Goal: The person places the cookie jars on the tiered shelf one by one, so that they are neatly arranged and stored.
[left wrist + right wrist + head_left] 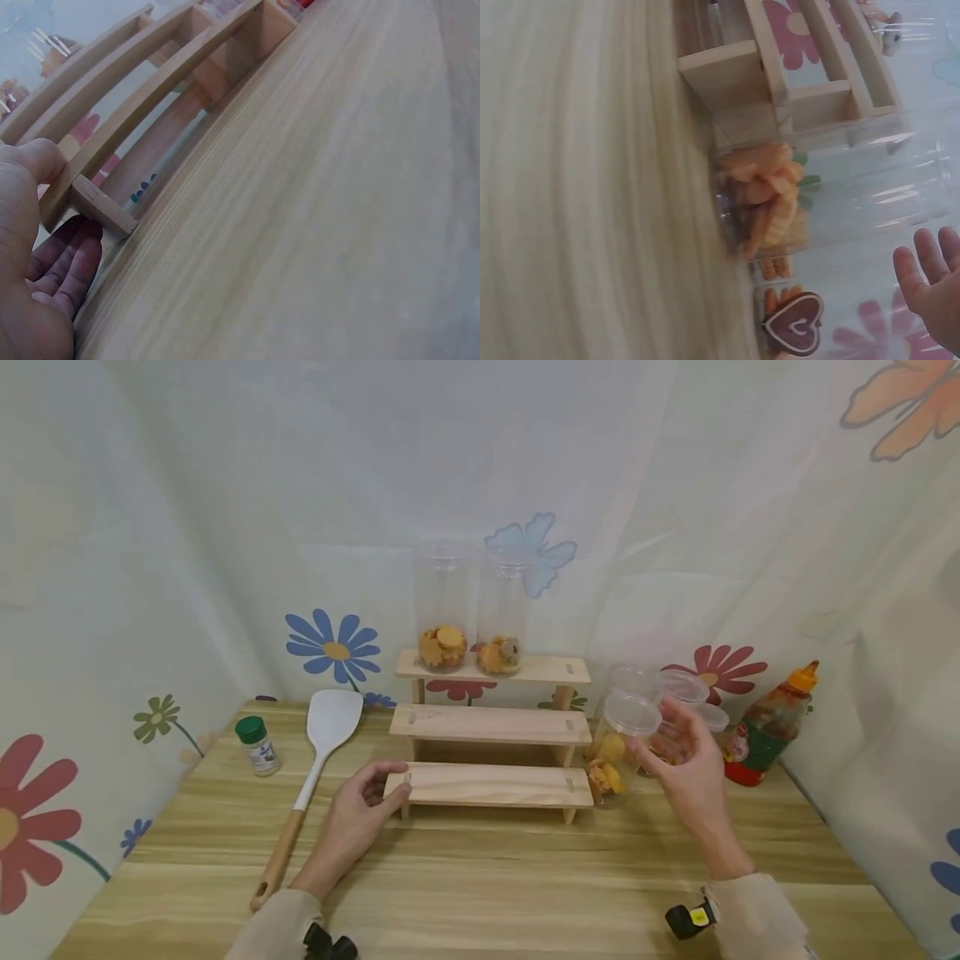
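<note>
A three-step wooden rack (pixel 491 785) stands mid-table. My left hand (pixel 358 814) grips the left end of its lowest step; in the left wrist view, the fingers (pixel 75 266) curl beside the short leg, below the board. My right hand (pixel 686 768) is beside a clear lidded jar (pixel 607 777) at the rack's right end, with its fingers spread. In the right wrist view, the fingertips (pixel 911 277) appear apart from that jar, which holds orange, biscuit-like pieces. Several more clear jars stand behind it, partly hidden; a brown heart-shaped piece (pixel 795 324) shows in one.
Two clear jars (pixel 442 597) with orange pieces stand on the top step. On the left are a green-capped shaker (pixel 258 747) and a white spatula (pixel 333 722) with a wooden handle. A red sauce bottle (pixel 765 735) stands at the right. Flowered cloth (pixel 225 485) surrounds the table.
</note>
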